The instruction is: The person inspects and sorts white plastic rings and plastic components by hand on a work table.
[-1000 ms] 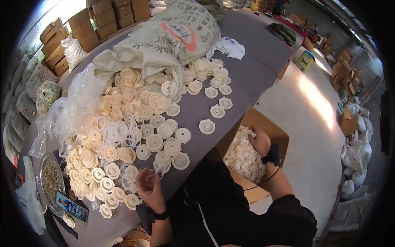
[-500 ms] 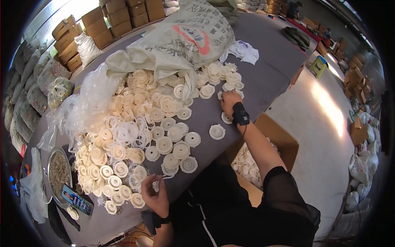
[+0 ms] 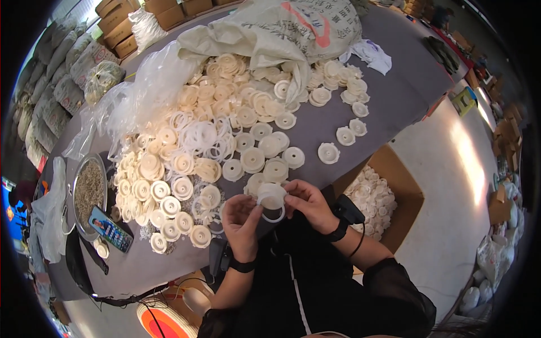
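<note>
In front of my body, my left hand (image 3: 242, 222) and my right hand (image 3: 311, 205) are close together, fingertips pinched. Between them is a round cream plastic disc (image 3: 271, 194) with a flanged rim. A thin white ring (image 3: 275, 220) hangs at its lower side, between both sets of fingertips. The ring appears to be pinched by my left fingers and the disc by my right; the exact contact is partly hidden. Just beyond my hands lie loose discs (image 3: 253, 160), and a tangle of similar white rings (image 3: 198, 135) rests among the heap.
A woven sack (image 3: 253, 36) spills discs onto the grey table (image 3: 389, 96). At left are clear plastic film (image 3: 149, 84), a metal bowl of grains (image 3: 90, 188) and a phone (image 3: 111, 229). A cardboard box (image 3: 408, 205) of white parts stands right of me, below the table edge.
My right hand has come back from the discs at the far right to meet my left, bringing a disc. My left hand has moved right with the ring. The head view has shifted.
</note>
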